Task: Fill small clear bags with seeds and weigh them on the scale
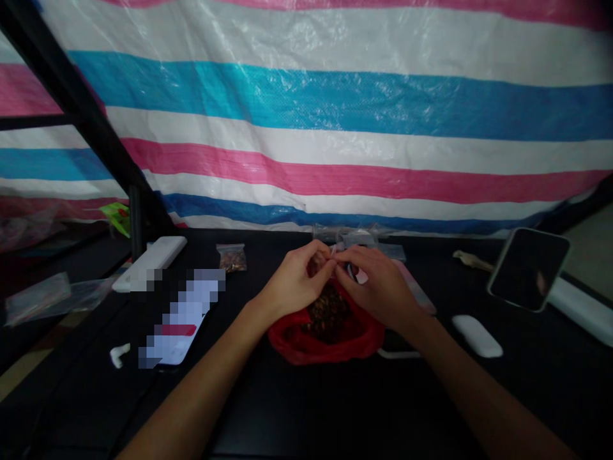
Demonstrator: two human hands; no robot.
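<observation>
In front of me an open red plastic bag (325,351) lies on the black table, with a heap of small dark brown and golden bits (329,313) inside. Over its far edge my left hand (299,276) and my right hand (376,281) meet, thumbs and fingertips pinched together. Between the fingertips is the edge of what looks like a small clear plastic bag (336,248); my fingers cover most of it. Below my right fingers shows a small pale pinkish piece (361,276), too unclear to name.
At left are a small zip bag of brown bits (232,258), a lit phone (191,326), a white box-like device (153,262) and a white earbud (119,355). To the right are a white case (477,335) and a propped phone (529,269). Striped sheeting (335,102) hangs behind.
</observation>
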